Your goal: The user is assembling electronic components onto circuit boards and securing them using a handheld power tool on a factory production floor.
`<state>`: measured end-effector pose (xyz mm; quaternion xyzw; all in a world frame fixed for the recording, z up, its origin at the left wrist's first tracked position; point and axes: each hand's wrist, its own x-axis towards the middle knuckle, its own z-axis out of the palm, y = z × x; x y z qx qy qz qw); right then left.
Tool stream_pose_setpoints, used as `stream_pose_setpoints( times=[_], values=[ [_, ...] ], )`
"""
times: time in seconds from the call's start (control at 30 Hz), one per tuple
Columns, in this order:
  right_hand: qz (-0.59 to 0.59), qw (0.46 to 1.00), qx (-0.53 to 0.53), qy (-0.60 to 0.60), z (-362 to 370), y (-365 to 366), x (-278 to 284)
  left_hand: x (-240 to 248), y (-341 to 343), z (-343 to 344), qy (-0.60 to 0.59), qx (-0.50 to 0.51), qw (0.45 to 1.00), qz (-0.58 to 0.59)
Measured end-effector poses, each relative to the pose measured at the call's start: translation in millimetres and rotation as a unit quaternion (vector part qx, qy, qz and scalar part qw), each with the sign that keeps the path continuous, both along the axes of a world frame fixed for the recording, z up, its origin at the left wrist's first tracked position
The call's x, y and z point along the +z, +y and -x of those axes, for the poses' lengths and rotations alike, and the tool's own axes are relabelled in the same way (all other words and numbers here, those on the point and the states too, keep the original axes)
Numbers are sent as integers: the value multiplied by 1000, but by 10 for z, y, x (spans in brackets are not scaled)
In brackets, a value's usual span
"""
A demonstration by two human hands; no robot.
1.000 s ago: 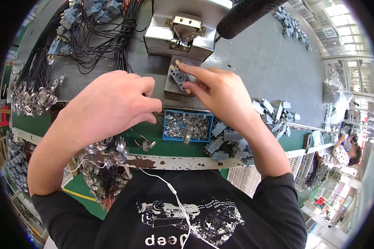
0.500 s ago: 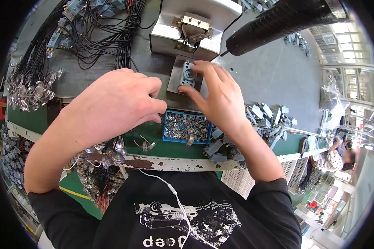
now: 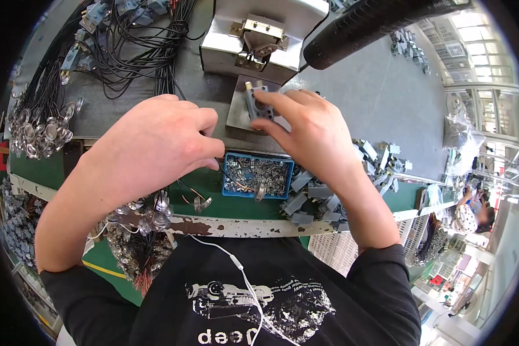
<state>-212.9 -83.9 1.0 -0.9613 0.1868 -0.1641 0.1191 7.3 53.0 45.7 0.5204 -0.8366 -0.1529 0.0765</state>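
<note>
My right hand (image 3: 317,130) grips a small grey plastic housing (image 3: 252,105) with brass-coloured pins between thumb and fingers. The housing is tilted on or just over a flat metal plate (image 3: 234,118); its contact is partly hidden by my fingers. My left hand (image 3: 155,138) is closed, fingertips pinched on a thin black wire that comes out beneath them. A round metal disc (image 3: 260,191) at the wire's end hangs over a blue tray (image 3: 236,194) of small metal parts. Another metal disc (image 3: 200,203) on a wire hangs below my left hand.
Behind the plate stands a white machine block (image 3: 219,52) with a metal clamp. A black cylindrical tool (image 3: 352,37) slants in from upper right. Bundled black cables (image 3: 138,55) with discs lie left. Grey housings (image 3: 305,196) are heaped right of the tray, along the worn bench edge (image 3: 242,229).
The grey housing has turned and tipped in my right hand, its brass pins now showing at the top. My left hand stays nearly still. The whole view has shifted slightly.
</note>
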Motion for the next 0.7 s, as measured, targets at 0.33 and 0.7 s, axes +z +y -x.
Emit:
stream_pose_setpoints(
  times=[0.33,0.7],
  values=[
    [-56,993,-96,-44,-73,107,-287,5,-46,29,-17,-13,998,65],
    [-137,988,47,-55,110,304,308,-13,-89,-12,57,-11,991,120]
  ],
)
